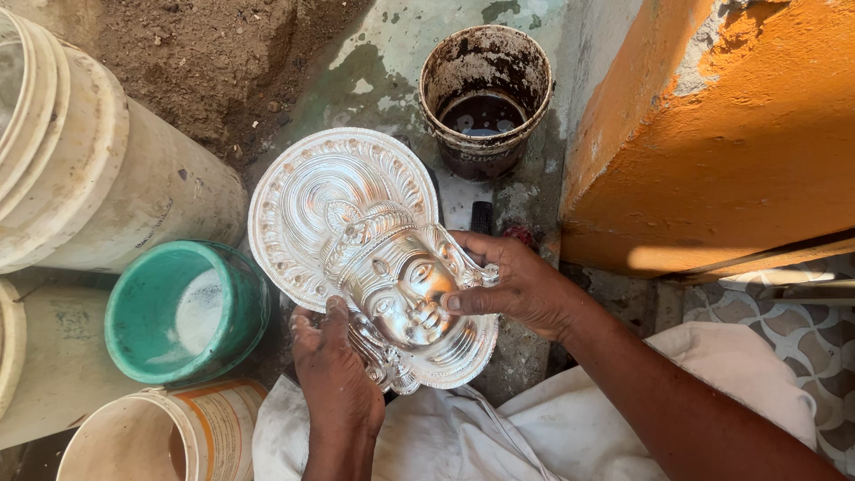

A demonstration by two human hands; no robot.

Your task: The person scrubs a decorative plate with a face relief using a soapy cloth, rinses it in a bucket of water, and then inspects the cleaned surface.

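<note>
Silver mask: embossed metal face with a wide round headdress disc, held face-up above the ground between both hands. Surface reads bright and reflective over the disc and the face alike; no dull or dark patches visible, so the cleaning or polishing looks largely done. Residue in the fine grooves cannot be judged at this size.

Right hand: fingers wrapped over the mask's edge beside the face, thumb pressed flat on the cheek. Firm grasp on the mask. Forearm runs in from the lower right, wrist bent inward.

Left hand: under and around the lower rim, thumb up over the edge near the chin. Also grasping the mask, carrying it from below. Forearm comes nearly straight up from the frame bottom.

Below the grip: white cloth across the lap.
Left of the grip: green tub with pale contents, just beside the disc edge; white buckets further out.
Beyond the grip: dirty dark-stained bucket holding dark liquid, apart from the mask.
Right of the grip: orange wall.
</note>
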